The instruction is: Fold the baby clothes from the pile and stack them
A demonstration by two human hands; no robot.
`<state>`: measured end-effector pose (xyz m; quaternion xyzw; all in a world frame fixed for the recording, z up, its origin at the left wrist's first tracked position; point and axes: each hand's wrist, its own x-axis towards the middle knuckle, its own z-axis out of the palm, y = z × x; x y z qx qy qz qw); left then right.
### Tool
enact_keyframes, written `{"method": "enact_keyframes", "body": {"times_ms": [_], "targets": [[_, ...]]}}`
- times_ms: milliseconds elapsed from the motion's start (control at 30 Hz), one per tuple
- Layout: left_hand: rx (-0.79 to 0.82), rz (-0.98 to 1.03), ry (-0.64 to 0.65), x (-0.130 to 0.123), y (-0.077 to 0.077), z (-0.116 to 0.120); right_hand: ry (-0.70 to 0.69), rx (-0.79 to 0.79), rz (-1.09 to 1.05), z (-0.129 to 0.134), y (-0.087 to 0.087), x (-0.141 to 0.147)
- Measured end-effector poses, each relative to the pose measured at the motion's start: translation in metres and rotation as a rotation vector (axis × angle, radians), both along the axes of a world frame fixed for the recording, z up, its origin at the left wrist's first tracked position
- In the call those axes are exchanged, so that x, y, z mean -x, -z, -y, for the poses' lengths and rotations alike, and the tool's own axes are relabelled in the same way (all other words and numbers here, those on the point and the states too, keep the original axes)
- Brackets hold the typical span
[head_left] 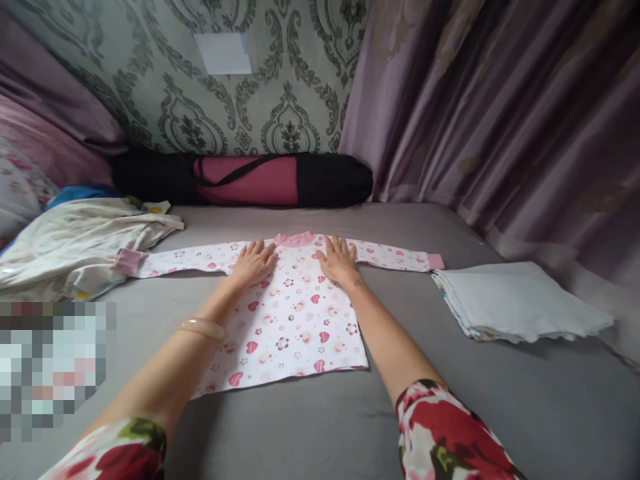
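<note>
A white long-sleeved shirt (295, 320) with pink hearts and flowers lies spread flat on the grey bed surface (300, 433), its pink collar at the far side and both sleeves stretched outward. My left hand (254, 261) rests on the shirt near the left shoulder, fingers spread, palm down. Flat on the right shoulder area lies my right hand (339, 260), its fingers also apart. Neither hand grips the cloth. The left cuff touches a heap of light patterned cloth (95, 233).
A folded stack of pale cloth (520, 300) lies at the right, by the right cuff. Along the wall stretches a black and dark pink long bag (250, 180). Purple curtains (450, 100) hang at the right. A blurred patch covers the lower left.
</note>
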<state>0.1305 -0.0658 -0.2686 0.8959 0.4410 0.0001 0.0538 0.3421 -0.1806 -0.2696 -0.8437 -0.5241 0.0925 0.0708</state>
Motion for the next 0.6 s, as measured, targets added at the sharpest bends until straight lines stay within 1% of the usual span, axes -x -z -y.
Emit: {"method": "enact_keyframes", "body": {"times_ms": [67,133,200,267,333,400,500,600], "targets": [[-0.021,0.03,0.023,-0.008,-0.007,0.007,0.001,0.011,-0.014,0.0,0.0,0.0],[-0.053,0.072,0.107,-0.02,-0.007,0.014,0.003,0.008,-0.017,-0.001,0.002,-0.001],[-0.06,0.1,0.21,-0.032,0.0,0.018,0.003,-0.011,0.002,-0.003,0.007,-0.003],[-0.036,0.103,0.262,-0.044,0.012,0.018,0.004,-0.044,0.036,-0.004,0.013,-0.005],[-0.002,0.091,0.258,-0.051,0.022,0.015,0.004,-0.06,0.059,-0.004,0.018,-0.006],[0.022,0.071,0.242,-0.053,0.028,0.012,0.004,-0.053,0.058,-0.004,0.019,-0.005],[0.034,0.042,0.228,-0.053,0.025,0.011,0.004,-0.041,0.035,-0.003,0.015,-0.002],[0.044,0.022,0.219,-0.053,0.019,0.012,-0.003,-0.017,-0.027,-0.001,0.004,0.0]]}}
